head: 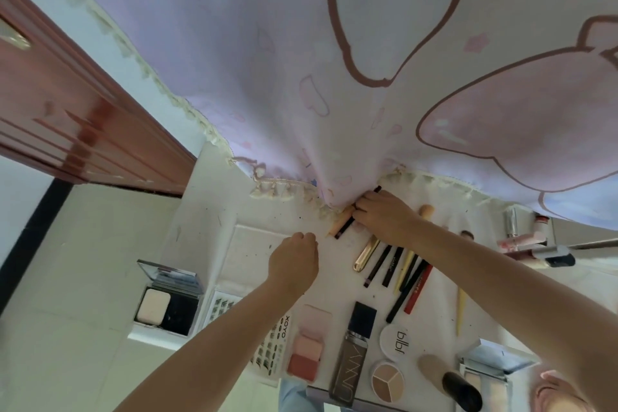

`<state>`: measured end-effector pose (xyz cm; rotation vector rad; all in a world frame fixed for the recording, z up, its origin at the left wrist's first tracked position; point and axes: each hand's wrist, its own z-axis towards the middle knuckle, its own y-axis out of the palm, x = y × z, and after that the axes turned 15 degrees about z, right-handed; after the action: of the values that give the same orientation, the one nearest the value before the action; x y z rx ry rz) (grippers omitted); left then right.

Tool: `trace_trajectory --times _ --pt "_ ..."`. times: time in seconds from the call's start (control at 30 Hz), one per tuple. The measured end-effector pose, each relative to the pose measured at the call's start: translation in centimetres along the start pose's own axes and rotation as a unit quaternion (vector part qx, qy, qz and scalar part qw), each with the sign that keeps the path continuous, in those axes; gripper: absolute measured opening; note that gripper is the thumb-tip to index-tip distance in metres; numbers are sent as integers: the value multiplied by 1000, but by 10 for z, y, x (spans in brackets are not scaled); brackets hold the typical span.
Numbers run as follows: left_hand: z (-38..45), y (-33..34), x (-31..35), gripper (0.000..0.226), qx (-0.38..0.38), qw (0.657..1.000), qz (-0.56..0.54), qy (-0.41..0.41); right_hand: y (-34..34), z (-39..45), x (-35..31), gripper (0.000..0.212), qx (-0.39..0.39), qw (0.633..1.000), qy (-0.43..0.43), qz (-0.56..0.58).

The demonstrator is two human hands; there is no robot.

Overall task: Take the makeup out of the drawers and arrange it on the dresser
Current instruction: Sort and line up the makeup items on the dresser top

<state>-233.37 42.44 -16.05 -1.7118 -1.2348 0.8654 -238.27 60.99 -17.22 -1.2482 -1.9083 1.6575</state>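
Makeup lies spread on the white dresser top [207,211]. My right hand [384,214] is shut on two makeup pencils [344,224], one peach and one dark, at the hem of a hanging curtain. My left hand [294,261] hovers beside it with fingers curled in and nothing visible in them. A row of pencils and liners [398,273] lies fanned just right of my right wrist, with a gold tube [366,254] at its left end. Nearer me sit a pink blush palette [306,349], a foundation bottle [351,354] and round compacts [388,380].
A pink cartoon-print curtain [334,60] hangs over the back of the dresser. An open powder compact [167,301] and a sheet of false lashes [271,344] sit at the left. Lipsticks and tubes [531,237] lie far right. A brown wooden door [73,117] stands left.
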Motion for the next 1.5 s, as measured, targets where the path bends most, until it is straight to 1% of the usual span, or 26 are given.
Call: trace_trajectory --times 0.1,0.17,0.2,0.27,0.3,0.37,0.43,0.53,0.57,0.6,0.67,0.73,0.77,0.83,0.87,0.9,0.97,1.0,1.07,1.17,1.23,1.3,1.33,1.4,1.43,1.5 --pt "-3 -9 -5 31 23 1000 -7 1 -11 -6 -4 37 4 999 42 -3" --pt "-4 -15 -7 31 29 999 -25 8 -17 -16 -3 37 3 992 114 62" --pt "-4 -18 -7 32 29 999 -34 14 -22 -21 -5 33 24 982 149 111" --pt "-6 -27 -5 33 33 998 -50 27 -32 -34 -8 14 114 947 209 216" --pt "-7 -31 -3 33 36 997 -59 37 -38 -42 -11 4 163 914 235 286" --pt "-10 -41 3 37 39 993 -87 67 -49 -57 -20 12 251 823 275 429" --pt "-15 -53 12 48 38 984 -127 116 -64 -70 -34 19 319 723 298 536" --pt "-23 -80 28 61 80 974 -143 159 -88 -85 -56 20 375 603 245 660" --pt "-26 -90 32 58 114 969 -144 164 -98 -90 -63 20 380 576 221 689" --pt "-29 -100 34 50 165 961 -144 171 -108 -96 -69 19 382 562 204 705" --pt "-35 -120 35 34 311 923 -121 194 -131 -107 -81 16 389 567 194 700" --pt "-39 -137 33 29 419 875 -113 214 -155 -118 -91 15 391 601 203 667" --pt "-42 -145 32 29 453 856 -110 224 -164 -122 -97 17 388 628 203 643" --pt "-50 -162 30 31 480 833 -104 254 -176 -129 -108 24 390 673 199 596" --pt "-56 -171 29 34 487 823 -109 271 -180 -131 -113 28 399 680 199 582" --pt "-61 -179 29 38 492 815 -118 282 -184 -133 -118 31 413 676 199 577" --pt "-69 -192 30 42 473 815 -163 291 -190 -136 -126 36 440 664 197 572" --pt "-73 -197 31 38 449 822 -200 288 -193 -136 -129 37 452 667 196 558" --pt "-78 -206 34 28 399 836 -254 279 -194 -135 -132 38 479 690 193 508" --pt "-84 -216 38 37 339 854 -304 252 -192 -132 -132 38 515 723 192 419" --pt "-84 -220 40 43 249 855 -407 203 -189 -131 -132 35 540 764 157 316" --pt "-86 -224 40 46 125 830 -516 169 -191 -131 -131 38 547 804 99 211" --pt "-87 -227 38 46 86 817 -547 163 -193 -131 -128 44 539 818 70 190" --pt "-89 -231 35 43 60 805 -568 159 -199 -132 -122 49 514 833 24 201" --pt "-88 -233 32 40 73 814 -554 159 -202 -132 -118 47 498 838 21 222" --pt "-88 -233 26 33 116 836 -509 168 -209 -135 -112 34 464 825 72 315"
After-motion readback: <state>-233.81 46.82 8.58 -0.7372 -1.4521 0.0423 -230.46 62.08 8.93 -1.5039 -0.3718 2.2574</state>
